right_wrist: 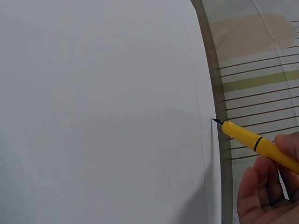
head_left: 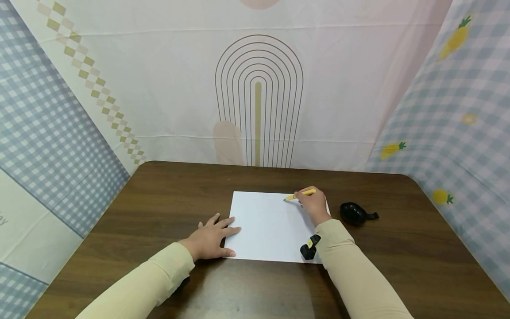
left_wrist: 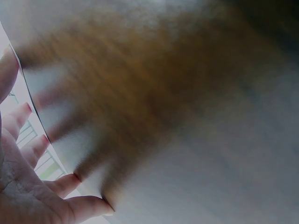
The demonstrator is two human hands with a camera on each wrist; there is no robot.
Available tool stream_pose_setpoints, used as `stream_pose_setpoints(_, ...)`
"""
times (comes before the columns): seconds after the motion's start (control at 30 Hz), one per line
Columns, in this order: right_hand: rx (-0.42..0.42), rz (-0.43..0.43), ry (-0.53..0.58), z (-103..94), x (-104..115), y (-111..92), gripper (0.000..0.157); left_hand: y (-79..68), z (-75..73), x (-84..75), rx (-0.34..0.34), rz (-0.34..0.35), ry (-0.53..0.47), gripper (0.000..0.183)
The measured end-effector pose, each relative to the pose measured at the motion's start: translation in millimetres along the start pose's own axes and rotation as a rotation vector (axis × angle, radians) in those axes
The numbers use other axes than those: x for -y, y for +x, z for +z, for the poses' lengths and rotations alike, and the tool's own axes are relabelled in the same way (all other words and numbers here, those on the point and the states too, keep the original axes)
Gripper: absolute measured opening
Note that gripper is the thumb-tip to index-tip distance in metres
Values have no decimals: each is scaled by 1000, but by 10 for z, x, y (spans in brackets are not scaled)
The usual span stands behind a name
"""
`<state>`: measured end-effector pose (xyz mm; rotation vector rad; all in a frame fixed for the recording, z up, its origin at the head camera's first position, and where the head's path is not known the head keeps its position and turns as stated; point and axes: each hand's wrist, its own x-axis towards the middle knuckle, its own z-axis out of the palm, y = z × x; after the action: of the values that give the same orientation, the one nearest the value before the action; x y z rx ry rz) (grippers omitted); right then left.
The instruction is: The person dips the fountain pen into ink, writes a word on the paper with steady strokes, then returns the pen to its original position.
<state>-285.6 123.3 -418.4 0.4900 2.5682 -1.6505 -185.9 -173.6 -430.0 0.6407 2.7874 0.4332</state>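
Observation:
A white sheet of paper [head_left: 271, 235] lies on the brown table. My right hand [head_left: 313, 206] pinches a yellow fountain pen [head_left: 303, 195] near the sheet's upper right part. In the right wrist view, the dark nib of the fountain pen [right_wrist: 254, 142] is at the paper [right_wrist: 117, 116], close to its edge; whether it touches I cannot tell. One thin straight line runs along that edge. My left hand [head_left: 209, 239] rests with spread fingers at the sheet's left edge, some fingertips on the paper. Seen from below, the left hand's fingers [left_wrist: 60, 184] reach the surface.
A glossy black rounded object with a short tail [head_left: 353, 213] lies on the table [head_left: 179, 199] right of the paper. A small black device [head_left: 310, 248] sits at my right wrist, over the paper's corner. Patterned cloths [head_left: 167, 88] hang behind and beside the table.

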Motion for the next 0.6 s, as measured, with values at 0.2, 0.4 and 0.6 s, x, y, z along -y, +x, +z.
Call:
stream_pose_setpoints(0.2,13,7,6,-12,7,-25,23,4,3,-2,-6,1,1,67)
stream_pose_setpoints(0.4,15,2,2,-8,-3,-47,21,0,-2,-11,-5,0,3,67)
stream_pose_setpoints(0.6,31,-3,-17,3,-37,-63,22,-3,5,-4,-6,-2,6,66)
